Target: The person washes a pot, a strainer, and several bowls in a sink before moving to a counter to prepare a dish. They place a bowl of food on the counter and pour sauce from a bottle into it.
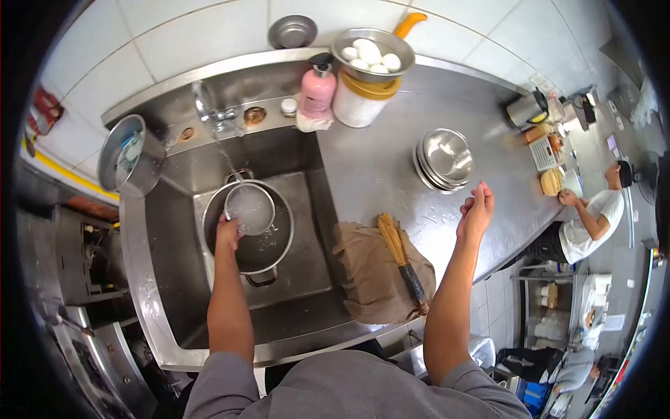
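My left hand (pixel 229 234) grips the rim of a round metal bowl (pixel 251 208) filled with cloudy-looking water. Water runs into it from the faucet (pixel 213 112). Below the bowl, a large two-handled pot (pixel 285 241) stands in the sink (pixel 307 276). Over the steel counter, my right hand (pixel 477 211) is raised with its fingers drawn together, and nothing shows in them. Just to its left sits a stack of small metal bowls (pixel 447 159). A brush of bundled sticks with a dark handle (pixel 403 258) lies on a brown cloth (pixel 366 279) between my arms.
A pink pump bottle (pixel 317 94) stands behind the sink beside a white tub (pixel 359 101). On the tub rests a pan (pixel 342 52) of eggs (pixel 368 52). A metal pot (pixel 143 164) occupies the sink's left corner. Another person (pixel 593 220) works at the far right.
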The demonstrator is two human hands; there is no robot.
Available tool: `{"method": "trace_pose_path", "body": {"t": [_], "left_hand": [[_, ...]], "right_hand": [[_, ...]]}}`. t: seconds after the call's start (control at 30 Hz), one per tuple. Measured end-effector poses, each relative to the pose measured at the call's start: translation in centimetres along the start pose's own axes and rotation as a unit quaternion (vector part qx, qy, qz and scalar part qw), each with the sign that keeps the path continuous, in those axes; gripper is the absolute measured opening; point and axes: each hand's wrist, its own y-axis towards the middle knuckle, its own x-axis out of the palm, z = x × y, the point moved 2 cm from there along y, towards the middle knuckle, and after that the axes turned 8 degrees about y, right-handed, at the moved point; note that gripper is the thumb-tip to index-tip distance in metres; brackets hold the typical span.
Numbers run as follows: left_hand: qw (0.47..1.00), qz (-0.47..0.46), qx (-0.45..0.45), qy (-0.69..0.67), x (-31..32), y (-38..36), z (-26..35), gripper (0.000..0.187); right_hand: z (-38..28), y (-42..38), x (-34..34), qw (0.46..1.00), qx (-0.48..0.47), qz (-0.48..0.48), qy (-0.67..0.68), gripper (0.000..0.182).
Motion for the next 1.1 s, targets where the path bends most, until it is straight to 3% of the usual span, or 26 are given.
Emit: {"method": "trace_pose_path", "body": {"t": [0.07, 0.13, 0.2, 0.23, 0.27, 0.33, 0.37, 0.43, 0.47, 0.5, 0.57, 0.63, 0.73, 0.87, 0.93, 0.97, 1.03, 1.07, 1.1], "left_hand": [[0.984, -0.05, 0.034, -0.168, 0.6, 0.1, -0.4, 0.046], [0.962, -0.083, -0.007, -0.259, 1.6, 0.4, 0.3, 0.043], [0.974, -0.012, 0.017, -0.227, 4.8, -5.4, 7.1, 0.036], [0.96, -0.005, 0.025, -0.279, 6.7, -8.3, 11.3, 0.026], [0.928, -0.056, 0.11, -0.352, 6.8, -5.2, 10.0, 0.02], [0.877, -0.146, 0.093, -0.448, 7.4, -2.0, 11.0, 0.019], [0.876, -0.144, 0.099, -0.449, 7.3, -1.7, 11.7, 0.019], [0.871, -0.19, 0.142, -0.429, 7.6, -3.2, 14.1, 0.022], [0.926, -0.106, 0.071, -0.355, 7.5, -2.9, 15.1, 0.026], [0.925, -0.091, 0.128, -0.345, 7.2, -0.8, 14.7, 0.025], [0.948, -0.103, 0.137, -0.269, 7.5, -7.1, 18.8, 0.032], [0.946, -0.104, 0.145, -0.269, 6.8, -6.9, 18.8, 0.035], [0.946, -0.105, 0.16, -0.262, 5.8, -7.1, 17.9, 0.036], [0.931, -0.157, 0.166, -0.285, 5.9, -9.6, 16.9, 0.036], [0.907, -0.213, 0.182, -0.315, 6.6, -10.8, 15.6, 0.036], [0.907, -0.212, 0.184, -0.314, 6.4, -11.3, 15.2, 0.036], [0.917, -0.213, 0.12, -0.316, 7.0, -11.8, 13.8, 0.036], [0.954, -0.231, 0.078, -0.176, 6.1, -10.7, 11.8, 0.046], [0.967, -0.231, 0.108, -0.027, 5.7, -10.9, 10.8, 0.057]], "right_hand": [[0.5, -2.0, 1.6, 0.996, 0.03, -0.06, 0.051, 0.019], [0.7, -4.1, 4.1, 0.99, 0.067, -0.107, 0.068, 0.019], [1.3, -5.9, 6.7, 0.979, 0.106, -0.156, 0.078, 0.018], [1.7, -6.7, 7.8, 0.976, 0.112, -0.168, 0.082, 0.018], [2.0, -7.5, 8.9, 0.969, 0.12, -0.202, 0.08, 0.017], [2.1, -9.6, 11.2, 0.956, 0.142, -0.245, 0.079, 0.017], [2.0, -10.8, 12.3, 0.952, 0.155, -0.255, 0.066, 0.018], [2.2, -13.0, 13.8, 0.932, 0.166, -0.317, 0.048, 0.021], [2.3, -14.1, 14.6, 0.921, 0.173, -0.349, 0.016, 0.027], [2.3, -15.4, 15.5, 0.908, 0.179, -0.378, -0.017, 0.033], [2.1, -18.1, 18.2, 0.849, 0.194, -0.491, -0.028, 0.052], [2.6, -20.2, 21.2, 0.815, 0.15, -0.555, -0.079, 0.069], [5.1, -21.7, 25.4, 0.806, 0.119, -0.556, -0.166, 0.077], [7.7, -23.4, 28.6, 0.775, 0.199, -0.57, -0.187, 0.077], [9.2, -24.4, 29.7, 0.817, 0.087, -0.554, -0.136, 0.062], [9.4, -24.6, 29.7, 0.816, 0.086, -0.555, -0.135, 0.062], [8.3, -24.7, 29.0, 0.822, -0.013, -0.558, -0.114, 0.046], [7.9, -24.3, 28.2, 0.825, -0.018, -0.552, -0.12, 0.046], [7.2, -23.6, 27.0, 0.844, -0.042, -0.529, -0.082, 0.044]]}}
